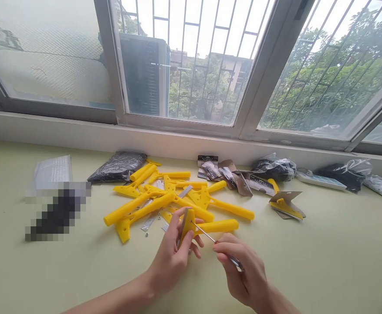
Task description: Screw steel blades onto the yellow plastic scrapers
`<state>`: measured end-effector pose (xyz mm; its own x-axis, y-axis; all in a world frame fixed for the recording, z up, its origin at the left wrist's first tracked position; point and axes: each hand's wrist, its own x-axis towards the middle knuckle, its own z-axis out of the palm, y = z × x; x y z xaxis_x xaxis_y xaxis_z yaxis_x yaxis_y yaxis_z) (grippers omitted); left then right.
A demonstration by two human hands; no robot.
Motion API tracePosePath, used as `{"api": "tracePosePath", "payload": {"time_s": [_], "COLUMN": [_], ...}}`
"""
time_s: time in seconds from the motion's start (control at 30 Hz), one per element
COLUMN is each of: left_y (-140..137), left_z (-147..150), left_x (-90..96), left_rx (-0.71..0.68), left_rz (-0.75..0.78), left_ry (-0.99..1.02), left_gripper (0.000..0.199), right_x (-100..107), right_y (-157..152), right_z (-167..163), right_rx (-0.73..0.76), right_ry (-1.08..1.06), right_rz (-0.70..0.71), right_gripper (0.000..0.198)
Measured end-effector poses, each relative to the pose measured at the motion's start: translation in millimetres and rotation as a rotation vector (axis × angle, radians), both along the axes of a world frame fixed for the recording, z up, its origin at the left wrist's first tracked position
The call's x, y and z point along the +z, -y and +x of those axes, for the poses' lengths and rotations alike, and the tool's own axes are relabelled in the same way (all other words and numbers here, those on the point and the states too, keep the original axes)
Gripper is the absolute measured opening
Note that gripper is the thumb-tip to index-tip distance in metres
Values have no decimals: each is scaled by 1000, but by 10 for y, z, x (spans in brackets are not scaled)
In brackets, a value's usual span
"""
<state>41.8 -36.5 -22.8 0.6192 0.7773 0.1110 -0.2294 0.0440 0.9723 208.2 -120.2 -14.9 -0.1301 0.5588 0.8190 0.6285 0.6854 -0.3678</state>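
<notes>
My left hand (pixel 174 253) is closed around the head of a yellow plastic scraper (pixel 219 226), whose round handle points right. A blade edge shows along the left side of its head. My right hand (pixel 243 270) grips a screwdriver (pixel 205 233), its thin metal shaft slanting up and left. The screwdriver's tip meets the scraper head at a small hole or screw; which one, I cannot tell. Just behind my hands lies a pile of yellow scraper parts (pixel 138 207), with metal blades (pixel 149 222) and small nuts (pixel 147 234) among them.
At right stands a scraper with a cardboard piece (pixel 287 205). Printed cards (pixel 239 179), a black plastic bag (pixel 119 166), clear-wrapped black bags (pixel 274 168) and a pale flat device (pixel 321 179) line the back. A blurred dark object (pixel 55 213) lies left. The window sill (pixel 177 139) bounds the table.
</notes>
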Motion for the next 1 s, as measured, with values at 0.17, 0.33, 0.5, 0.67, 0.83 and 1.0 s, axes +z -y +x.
{"api": "tracePosePath", "payload": {"time_s": [0.17, 0.33, 0.5, 0.67, 0.83, 1.0], "left_y": [1, 5, 9, -5, -8, -6], "left_z": [4, 6, 2, 7, 2, 0], "left_x": [4, 24, 34, 37, 5, -27], "left_rx": [1, 1, -5, 1, 28, 39], "left_rz": [6, 10, -33, -32, 4, 58], "left_ry": [-2, 5, 18, 16, 3, -18], "left_gripper": [47, 46, 46, 46, 43, 43], "right_x": [-11, -28, -38, 11, 105, 150], "right_y": [-7, 4, 17, 3, 17, 24], "right_z": [-3, 3, 29, 1, 7, 121], "right_rx": [13, 20, 25, 22, -157, -399], "right_ry": [-22, -44, -29, -8, 11, 55], "right_rz": [-8, -21, -31, -22, -53, -61], "right_gripper": [27, 29, 28, 26, 20, 21]}}
